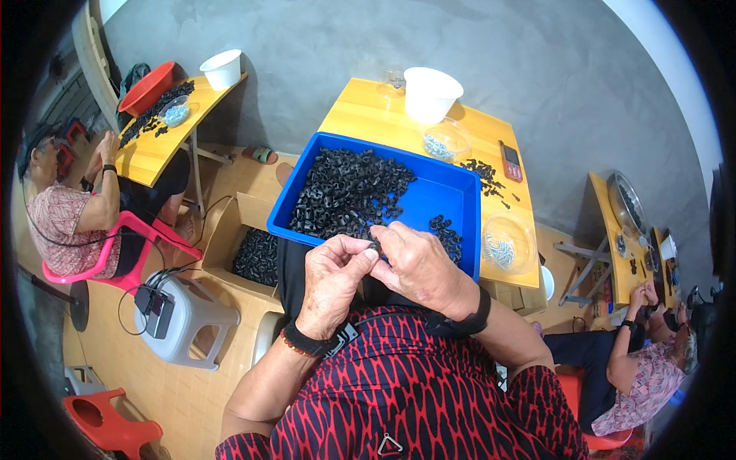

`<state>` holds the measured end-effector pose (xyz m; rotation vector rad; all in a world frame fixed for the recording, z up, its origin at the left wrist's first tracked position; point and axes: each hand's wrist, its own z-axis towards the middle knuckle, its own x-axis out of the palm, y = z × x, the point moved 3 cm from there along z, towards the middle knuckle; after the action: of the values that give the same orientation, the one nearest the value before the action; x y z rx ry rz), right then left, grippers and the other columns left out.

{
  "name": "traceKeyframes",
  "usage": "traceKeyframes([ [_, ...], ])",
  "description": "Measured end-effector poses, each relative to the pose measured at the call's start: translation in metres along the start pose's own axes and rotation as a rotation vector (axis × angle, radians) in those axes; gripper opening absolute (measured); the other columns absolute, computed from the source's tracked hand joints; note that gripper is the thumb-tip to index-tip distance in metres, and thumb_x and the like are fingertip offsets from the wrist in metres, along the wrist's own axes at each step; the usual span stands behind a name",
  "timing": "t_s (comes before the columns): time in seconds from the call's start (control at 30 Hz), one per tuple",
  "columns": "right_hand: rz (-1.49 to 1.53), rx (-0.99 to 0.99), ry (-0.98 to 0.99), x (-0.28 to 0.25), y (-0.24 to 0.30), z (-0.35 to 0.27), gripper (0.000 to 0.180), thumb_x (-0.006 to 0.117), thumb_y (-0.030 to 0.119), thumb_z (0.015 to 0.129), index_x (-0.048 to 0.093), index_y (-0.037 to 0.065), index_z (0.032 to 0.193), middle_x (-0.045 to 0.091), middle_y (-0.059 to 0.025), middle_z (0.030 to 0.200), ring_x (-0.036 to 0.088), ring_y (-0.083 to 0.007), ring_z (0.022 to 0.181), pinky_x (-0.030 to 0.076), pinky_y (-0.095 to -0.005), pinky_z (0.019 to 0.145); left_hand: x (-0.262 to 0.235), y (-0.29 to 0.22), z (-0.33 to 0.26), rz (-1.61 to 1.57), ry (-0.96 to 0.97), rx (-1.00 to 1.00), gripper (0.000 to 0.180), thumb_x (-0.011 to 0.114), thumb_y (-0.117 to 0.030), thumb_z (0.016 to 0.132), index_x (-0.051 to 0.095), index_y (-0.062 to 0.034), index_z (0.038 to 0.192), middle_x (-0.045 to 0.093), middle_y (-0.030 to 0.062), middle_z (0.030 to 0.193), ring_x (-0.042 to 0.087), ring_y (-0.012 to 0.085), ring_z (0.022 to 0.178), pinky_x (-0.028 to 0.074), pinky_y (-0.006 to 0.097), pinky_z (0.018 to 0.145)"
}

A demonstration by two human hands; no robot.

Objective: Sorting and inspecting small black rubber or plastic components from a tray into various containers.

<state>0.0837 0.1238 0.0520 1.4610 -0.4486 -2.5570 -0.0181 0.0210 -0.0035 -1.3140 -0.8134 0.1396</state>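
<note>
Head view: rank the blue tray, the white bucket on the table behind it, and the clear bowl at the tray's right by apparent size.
1. blue tray, clearly largest.
2. white bucket.
3. clear bowl, close to the bucket in apparent size; it sits nearer the camera, so this order is unsure.

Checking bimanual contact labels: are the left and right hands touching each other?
Touching. The head view shows the left hand and right hand with fingertips meeting around a small black part, just at the blue tray's near edge.
</note>
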Motion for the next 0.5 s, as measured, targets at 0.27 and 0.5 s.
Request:
traceKeyframes([
  [0.27, -0.059, -0.053, 0.025, 0.001, 0.006, 0.002, 0.043, 0.073, 0.011, 0.077, 0.060, -0.007, 0.114, 0.060, -0.0180, 0.085, 0.065, -0.0346, 0.068, 0.055, -0.0397, 0.059, 0.002, -0.004, -0.005, 0.081, -0.059, 0.095, 0.008, 0.069, 0.003, 0.088, 0.067, 0.0027, 0.095, 0.068, 0.0045, 0.088, 0.062, 0.0070, 0.077, 0.052, 0.022, 0.069],
  [0.5, 0.091, -0.103, -0.024, 0.000, -0.002, 0.003, 0.042, 0.070, 0.010, 0.080, 0.056, -0.008, 0.115, 0.060, -0.0201, 0.089, 0.065, -0.0369, 0.074, 0.055, -0.0413, 0.064, 0.006, -0.012, -0.006, 0.119, -0.060, 0.173, 0.008, 0.069, 0.004, 0.087, 0.068, 0.0026, 0.095, 0.069, 0.0042, 0.088, 0.063, 0.0074, 0.078, 0.052, 0.022, 0.071],
])
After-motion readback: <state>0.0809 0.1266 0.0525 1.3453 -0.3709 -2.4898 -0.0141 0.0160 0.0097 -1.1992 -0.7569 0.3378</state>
